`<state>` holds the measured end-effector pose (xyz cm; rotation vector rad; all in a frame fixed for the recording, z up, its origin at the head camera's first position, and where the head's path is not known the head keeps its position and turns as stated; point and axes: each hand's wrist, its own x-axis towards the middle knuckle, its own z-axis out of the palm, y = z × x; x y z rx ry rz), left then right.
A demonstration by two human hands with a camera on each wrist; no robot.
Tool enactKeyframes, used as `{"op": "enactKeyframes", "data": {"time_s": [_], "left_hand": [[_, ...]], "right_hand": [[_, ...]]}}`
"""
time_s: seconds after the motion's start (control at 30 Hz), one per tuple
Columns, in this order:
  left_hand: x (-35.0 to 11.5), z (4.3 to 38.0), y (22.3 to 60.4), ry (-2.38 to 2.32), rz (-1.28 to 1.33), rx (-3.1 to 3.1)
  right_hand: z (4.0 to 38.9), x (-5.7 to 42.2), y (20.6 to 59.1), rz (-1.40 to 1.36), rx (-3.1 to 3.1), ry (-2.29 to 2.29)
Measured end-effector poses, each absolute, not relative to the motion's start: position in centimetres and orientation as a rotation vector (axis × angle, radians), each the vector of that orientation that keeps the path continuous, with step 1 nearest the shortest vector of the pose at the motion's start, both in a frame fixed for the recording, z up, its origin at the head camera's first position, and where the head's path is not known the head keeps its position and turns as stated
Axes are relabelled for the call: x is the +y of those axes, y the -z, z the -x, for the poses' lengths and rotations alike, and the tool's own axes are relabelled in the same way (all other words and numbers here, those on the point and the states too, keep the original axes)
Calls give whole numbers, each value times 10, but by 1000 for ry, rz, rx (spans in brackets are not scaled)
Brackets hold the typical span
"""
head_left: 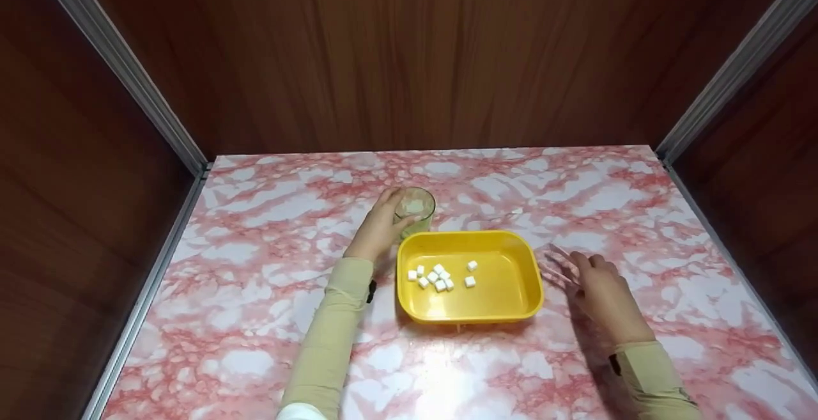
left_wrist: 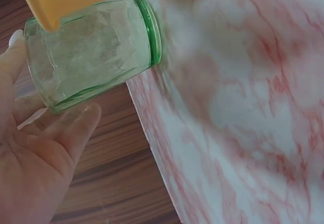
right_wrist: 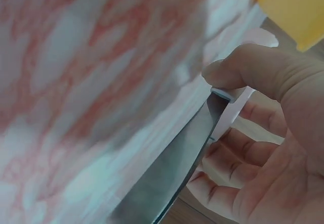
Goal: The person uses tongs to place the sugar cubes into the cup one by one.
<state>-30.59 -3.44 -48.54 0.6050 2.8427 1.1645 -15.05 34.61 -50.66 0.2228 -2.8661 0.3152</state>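
Note:
My left hand [head_left: 381, 225] is at a clear, green-tinted drinking glass [head_left: 422, 220], holding it at the rim with the thumb in front and fingers behind. In the left wrist view the glass [left_wrist: 96, 52] has its thick green base down on the table. Over to the right, my right hand [head_left: 604, 286] grips pale tongs [head_left: 562, 252] whose two arms point towards the yellow tub [head_left: 473, 319]. The right wrist view shows the thumb pressing on the tongs [right_wrist: 187, 155], fingers curled behind them. Several small white cubes [head_left: 433, 277] lie inside the tub, mostly towards its left.
Between the hands stands the tub, close in front of the glass. A red-and-white marbled tabletop [head_left: 268, 318] carries everything. Dark wood panels [head_left: 409, 55] with metal edge profiles [head_left: 134, 81] enclose the table at the back and both sides.

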Motion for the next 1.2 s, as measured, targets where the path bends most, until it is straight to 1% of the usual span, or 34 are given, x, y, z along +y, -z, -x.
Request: {"op": "enactKeyframes", "data": {"time_s": [0.23, 0.77, 1.2], "left_hand": [[-37, 307, 489, -1210, -612, 2827], [-37, 307, 491, -1292, -550, 2786], [-38, 310, 494, -1354, -533, 2750]], "right_hand": [[148, 345, 492, -209, -2851, -329], [147, 322, 441, -349, -2782, -255], [154, 301, 428, -503, -2781, -211]]}}
